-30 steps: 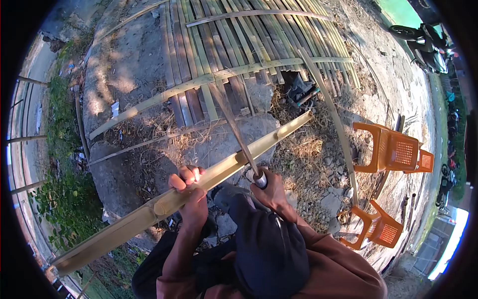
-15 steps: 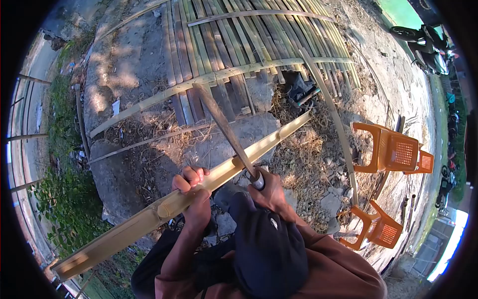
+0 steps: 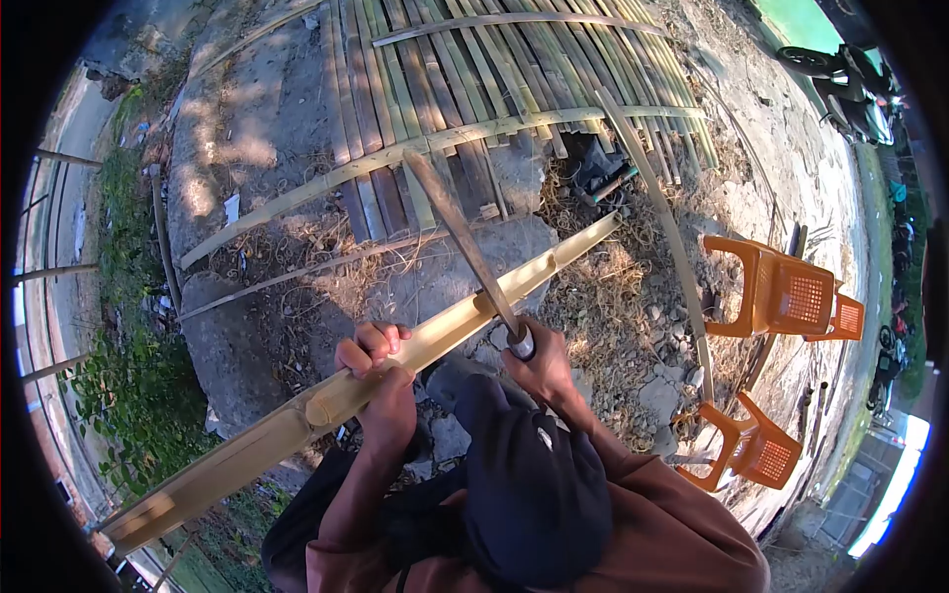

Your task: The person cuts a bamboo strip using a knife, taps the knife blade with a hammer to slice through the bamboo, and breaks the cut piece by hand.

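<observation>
A long split bamboo piece (image 3: 445, 331) slants from lower left to upper right, its hollow side with node walls facing up. My left hand (image 3: 381, 376) is closed round it near the middle, fingers over the far edge and thumb on the near one. My right hand (image 3: 540, 364) grips the handle of a long machete (image 3: 455, 225), close to the bamboo's near edge. The blade crosses over the bamboo by a node and points up and left, its tip near a crosswise strip of the slatted bamboo panel (image 3: 435, 79).
Orange plastic chairs (image 3: 791, 294) lie at the right, another (image 3: 761, 450) below them. A long thin strip (image 3: 672, 237) curves across the rubble. Dark items (image 3: 603, 178) sit beside the panel. Green plants (image 3: 129, 395) grow at left; a motorcycle (image 3: 845, 89) stands at upper right.
The machete tip has swung left from its earliest position, and the blade and my right hand have shifted slightly along the bamboo. My left hand keeps its hold in about the same place.
</observation>
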`<action>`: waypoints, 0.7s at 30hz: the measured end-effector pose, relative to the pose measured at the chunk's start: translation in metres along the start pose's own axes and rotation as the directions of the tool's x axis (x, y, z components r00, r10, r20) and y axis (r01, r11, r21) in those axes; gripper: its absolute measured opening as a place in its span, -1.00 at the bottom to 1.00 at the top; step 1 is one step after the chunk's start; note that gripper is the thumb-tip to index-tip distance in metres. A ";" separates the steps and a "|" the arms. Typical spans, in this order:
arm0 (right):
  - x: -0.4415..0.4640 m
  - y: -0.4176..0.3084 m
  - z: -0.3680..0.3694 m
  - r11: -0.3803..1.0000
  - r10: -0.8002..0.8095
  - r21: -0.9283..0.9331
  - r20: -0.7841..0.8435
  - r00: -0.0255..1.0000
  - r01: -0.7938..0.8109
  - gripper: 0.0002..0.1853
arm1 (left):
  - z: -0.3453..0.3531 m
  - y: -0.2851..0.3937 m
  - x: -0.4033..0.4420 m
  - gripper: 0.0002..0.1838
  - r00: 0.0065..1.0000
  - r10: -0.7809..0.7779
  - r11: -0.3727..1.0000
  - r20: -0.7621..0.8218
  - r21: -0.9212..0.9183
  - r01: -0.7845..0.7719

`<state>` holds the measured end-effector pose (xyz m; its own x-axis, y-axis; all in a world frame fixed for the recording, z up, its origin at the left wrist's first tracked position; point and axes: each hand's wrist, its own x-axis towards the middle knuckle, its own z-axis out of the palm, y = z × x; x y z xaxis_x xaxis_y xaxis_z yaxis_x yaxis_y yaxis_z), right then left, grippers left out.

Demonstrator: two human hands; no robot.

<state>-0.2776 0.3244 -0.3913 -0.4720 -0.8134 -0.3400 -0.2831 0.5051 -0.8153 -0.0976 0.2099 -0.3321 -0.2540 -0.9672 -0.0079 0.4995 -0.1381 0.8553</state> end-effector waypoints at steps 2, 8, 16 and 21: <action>0.007 0.014 0.001 0.998 0.067 -0.010 -0.036 0.997 -0.068 -0.74 | -0.003 0.000 0.000 -0.50 0.999 -0.006 1.000 -0.032 0.005 0.006; 0.005 0.006 -0.006 0.999 0.015 -0.031 -0.026 1.000 -0.016 -0.73 | -0.011 -0.016 0.004 -0.50 0.999 0.001 0.988 -0.044 -0.153 -0.008; 0.017 0.051 0.000 0.998 0.054 0.032 -0.151 0.987 -0.049 -0.77 | -0.006 -0.002 -0.004 -0.52 0.997 -0.039 0.999 -0.063 -0.035 0.037; 0.002 0.001 -0.009 0.995 0.103 0.000 -0.067 0.992 -0.103 -0.73 | -0.002 -0.002 -0.002 -0.52 0.999 -0.020 1.000 -0.036 -0.007 0.020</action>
<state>-0.2867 0.3255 -0.3884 -0.5532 -0.7361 -0.3900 -0.2332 0.5863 -0.7758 -0.0965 0.2121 -0.3346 -0.2337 -0.9713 -0.0435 0.4999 -0.1584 0.8515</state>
